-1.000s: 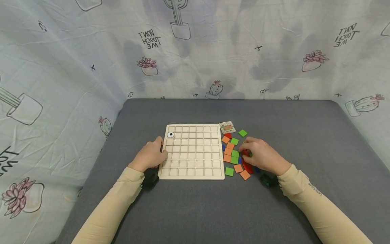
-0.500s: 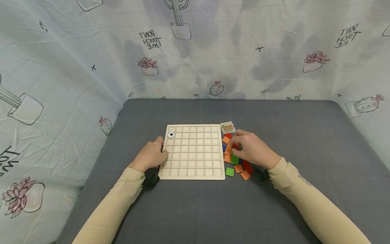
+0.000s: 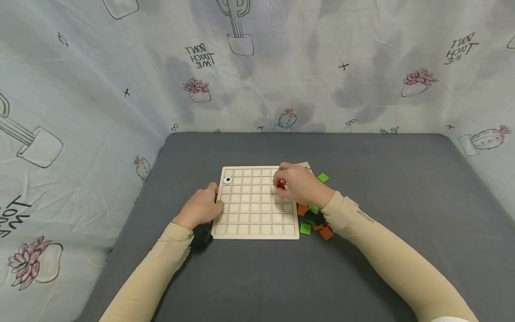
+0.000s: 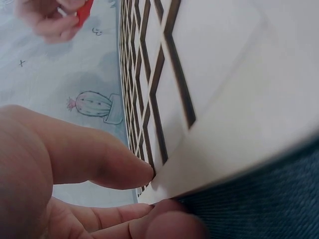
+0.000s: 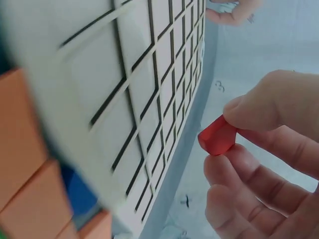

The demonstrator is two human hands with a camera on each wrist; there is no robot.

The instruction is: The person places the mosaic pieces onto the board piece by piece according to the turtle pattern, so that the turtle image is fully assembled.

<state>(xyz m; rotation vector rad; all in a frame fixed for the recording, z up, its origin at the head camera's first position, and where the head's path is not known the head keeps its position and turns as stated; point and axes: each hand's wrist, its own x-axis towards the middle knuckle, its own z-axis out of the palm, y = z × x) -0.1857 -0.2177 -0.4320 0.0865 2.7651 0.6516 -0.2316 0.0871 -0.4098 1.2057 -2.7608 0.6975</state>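
A pale wooden grid board lies on the grey table, with one round white piece with a black dot in an upper-left cell. My left hand holds the board's left edge. In the left wrist view its thumb presses the top face while the other fingers sit at the edge below. Over the board's right side, my right hand pinches a small red tile between thumb and fingertips. The tile is raised above the grid; its far side is hidden by the fingers.
Right of the board lie loose orange tiles, green tiles and a blue tile, partly covered by the right wrist. A patterned card shows behind the right hand. A printed cloth hangs behind the table.
My right hand has moved left from the tile pile to over the board's right side, carrying the red tile. The left hand keeps its place at the board's edge.
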